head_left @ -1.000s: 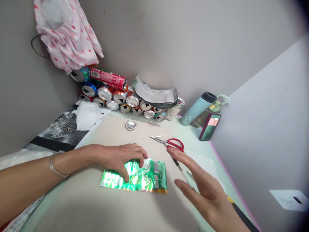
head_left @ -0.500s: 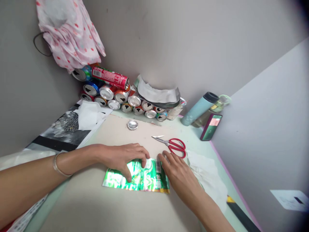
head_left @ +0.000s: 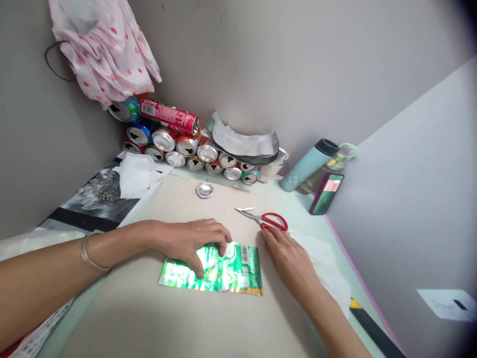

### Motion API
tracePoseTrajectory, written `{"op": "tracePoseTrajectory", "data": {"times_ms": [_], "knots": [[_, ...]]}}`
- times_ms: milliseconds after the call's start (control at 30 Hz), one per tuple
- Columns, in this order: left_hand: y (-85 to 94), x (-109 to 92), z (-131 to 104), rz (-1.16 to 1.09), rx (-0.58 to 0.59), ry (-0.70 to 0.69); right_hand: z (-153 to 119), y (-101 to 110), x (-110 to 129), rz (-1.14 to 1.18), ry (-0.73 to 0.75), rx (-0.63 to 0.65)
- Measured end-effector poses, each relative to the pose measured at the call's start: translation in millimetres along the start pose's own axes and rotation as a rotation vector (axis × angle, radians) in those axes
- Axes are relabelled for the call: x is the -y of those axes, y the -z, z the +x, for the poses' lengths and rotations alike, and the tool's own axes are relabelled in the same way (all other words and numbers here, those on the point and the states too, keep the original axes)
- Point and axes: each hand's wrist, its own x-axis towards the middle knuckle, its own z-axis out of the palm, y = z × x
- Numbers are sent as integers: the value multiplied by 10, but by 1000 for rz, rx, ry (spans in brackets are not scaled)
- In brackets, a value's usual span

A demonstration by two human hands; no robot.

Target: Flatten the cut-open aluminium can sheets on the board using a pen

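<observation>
A flat sheet cut from a green drink can [head_left: 238, 268], shiny and printed with a barcode, lies on the beige board [head_left: 179, 318]. My left hand [head_left: 197, 241] rests over its left part, thumb and fingertips apart and pressing on it. To the right, my right hand [head_left: 286, 251] is off the sheet, fingers stretched out over the lower handle loop of the red-handled scissors [head_left: 274, 220]. Part of that loop is hidden under the fingers. The scissor blades point left, beside a thin metal sliver [head_left: 246, 209].
Stacked drink cans [head_left: 186, 144] line the back wall, with curved metal sheets [head_left: 242, 141] on top. A cut can bottom [head_left: 204, 190] sits on the board. At right are a blue bottle [head_left: 307, 166], a phone [head_left: 327, 194], white tissue [head_left: 328, 263] and a black-and-yellow tool [head_left: 368, 318].
My right hand has left the sheet's right edge and moved right to the scissors handle, uncovering the barcode end. My left hand stays in place on the sheet.
</observation>
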Motion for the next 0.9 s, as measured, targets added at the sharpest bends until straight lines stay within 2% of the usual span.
{"op": "tracePoseTrajectory", "data": {"times_ms": [333, 433, 533, 600, 667, 767, 900], "knots": [[-3, -4, -7, -18, 4, 3, 13, -72, -116, 46, -10, -79], [-2, -5, -11, -19, 6, 6, -11, -6, -148, 62, -19, -126], [5, -10, -10, -26, 8, 14, -47, 194, -134, 155, -114, -308], [10, -15, -7, -40, 9, 27, -70, 355, -92, 329, -229, -448], [13, -16, -4, -46, 6, 26, -77, 470, -42, 533, -341, -517], [9, -5, 0, -38, -4, 2, -55, 484, -5, 614, -333, -415], [-1, 17, 4, -33, -5, -10, -55, 354, -45, 339, -146, -248]]}}
